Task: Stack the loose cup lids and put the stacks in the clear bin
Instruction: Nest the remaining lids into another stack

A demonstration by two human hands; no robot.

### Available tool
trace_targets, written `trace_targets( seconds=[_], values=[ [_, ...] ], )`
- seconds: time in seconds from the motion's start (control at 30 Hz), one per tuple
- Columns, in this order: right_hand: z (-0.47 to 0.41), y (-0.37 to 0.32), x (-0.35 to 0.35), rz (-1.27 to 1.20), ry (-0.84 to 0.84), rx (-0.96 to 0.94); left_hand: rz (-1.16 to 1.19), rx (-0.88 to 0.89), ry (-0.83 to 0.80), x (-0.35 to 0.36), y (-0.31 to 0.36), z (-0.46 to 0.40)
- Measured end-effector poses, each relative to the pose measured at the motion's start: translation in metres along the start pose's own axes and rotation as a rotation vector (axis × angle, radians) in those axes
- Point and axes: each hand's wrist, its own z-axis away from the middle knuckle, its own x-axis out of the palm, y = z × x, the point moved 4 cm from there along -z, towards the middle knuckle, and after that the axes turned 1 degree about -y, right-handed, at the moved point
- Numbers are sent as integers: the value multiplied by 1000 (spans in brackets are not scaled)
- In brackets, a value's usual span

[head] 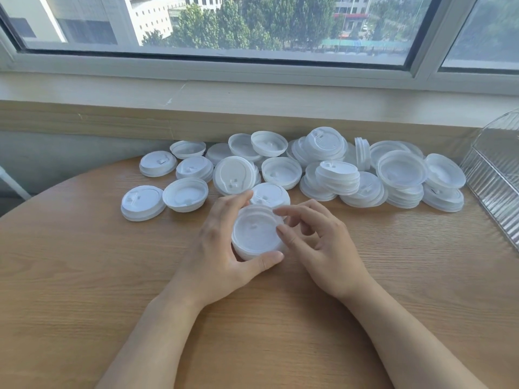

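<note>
- Your left hand curls round a short stack of white cup lids at frame centre.
- Your right hand, fingers loosely bent, touches its rim.
- Loose lids above; clear bin at right edge.

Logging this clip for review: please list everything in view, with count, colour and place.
Loose plastic cup lids: dozens, translucent white, heaped along the table's far edge.
Small stack of lids: one, white, table centre, gripped by the left hand.
Clear ribbed plastic bin: one, transparent, far right, partly out of frame.
Round wooden table: one, light brown.
Window sill: one, pale, behind the table.
Window: trees and buildings outside.
Left hand: grips the stack.
Right hand: fingers relaxed beside the stack's rim.
</note>
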Motion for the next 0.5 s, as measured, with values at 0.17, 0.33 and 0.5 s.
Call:
trace_targets(
  seconds=[0.17,0.33,0.5],
  values=[
    [-2,8,6,98,-56,45,-25,-52,-26,3,-3,1],
    [-2,9,5,224,-27,25,-41,-77,-8,1,-2,1],
    [-5,12,17,423,-167,-2,-72,-144,120,-12,-15,1]
  ],
)
